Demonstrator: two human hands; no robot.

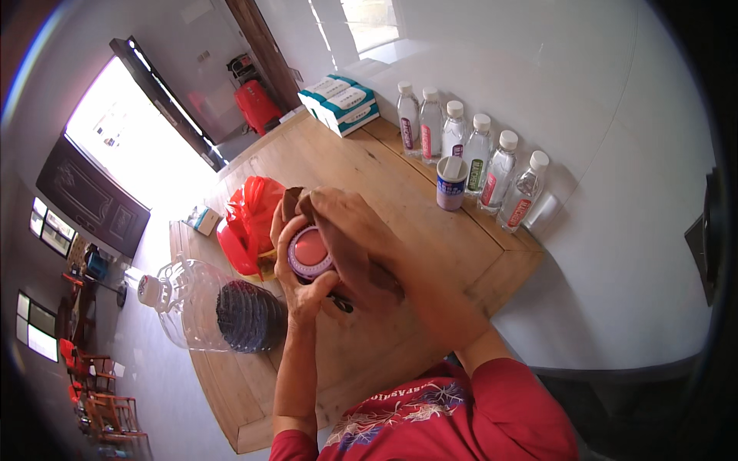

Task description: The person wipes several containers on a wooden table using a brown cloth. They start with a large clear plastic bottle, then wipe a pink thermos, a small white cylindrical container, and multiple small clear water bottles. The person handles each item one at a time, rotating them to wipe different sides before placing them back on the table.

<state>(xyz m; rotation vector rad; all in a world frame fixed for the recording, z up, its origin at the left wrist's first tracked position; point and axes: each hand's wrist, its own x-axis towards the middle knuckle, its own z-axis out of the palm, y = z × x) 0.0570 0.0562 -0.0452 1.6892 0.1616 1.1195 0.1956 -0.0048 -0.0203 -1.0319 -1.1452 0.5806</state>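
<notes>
My left hand is closed around a round object with a lilac ridged rim and a coral-red disc in its face; the rest of it is hidden by my hands and the cloth. A brown cloth is gripped in my right hand and lies against the right side of the round object. Both hands are together above the wooden table. Just left of them sits a knotted red plastic bag. Something small and black shows partly beneath the cloth.
A large clear plastic jug lies at the left beside a dark ribbed object. Several clear bottles line the wall side, with a purple-and-white canister before them. Teal-and-white boxes are stacked at the back; a small box stands far left.
</notes>
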